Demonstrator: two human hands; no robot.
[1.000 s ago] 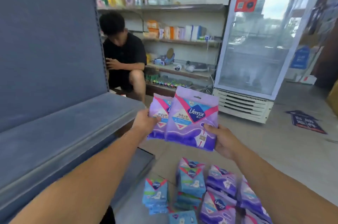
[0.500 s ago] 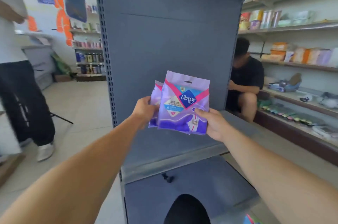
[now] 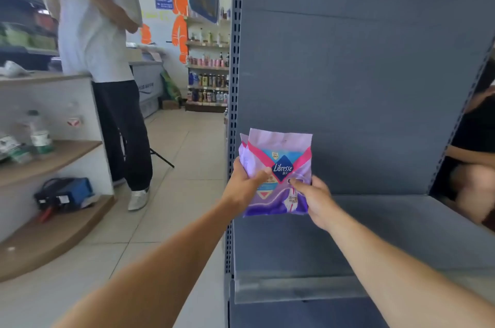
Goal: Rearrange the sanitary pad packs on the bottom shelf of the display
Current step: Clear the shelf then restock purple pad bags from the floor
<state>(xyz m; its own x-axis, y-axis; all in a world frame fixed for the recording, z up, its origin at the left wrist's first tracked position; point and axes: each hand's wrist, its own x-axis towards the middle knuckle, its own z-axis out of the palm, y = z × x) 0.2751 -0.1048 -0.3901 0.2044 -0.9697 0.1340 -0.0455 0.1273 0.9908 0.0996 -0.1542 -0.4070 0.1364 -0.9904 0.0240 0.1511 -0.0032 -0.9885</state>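
Two purple sanitary pad packs [image 3: 278,164], one stacked just behind the other, held upright with the long axis vertical and the hang-hole end up; the front face turns toward the camera and reads "Libresse" in white on a dark blue diamond, with smaller print below too blurred to read. Left hand [image 3: 245,184]: fingers curled round the left edge, thumb across the front. Right hand [image 3: 313,199]: thumb pinching the lower right corner of the front pack. The packs sit in the air just above the left end of a grey shelf [image 3: 401,234], close to its grey back panel [image 3: 361,73] and beside the perforated upright [image 3: 235,60]. A standing person in a white shirt [image 3: 93,19] occupies the aisle at left
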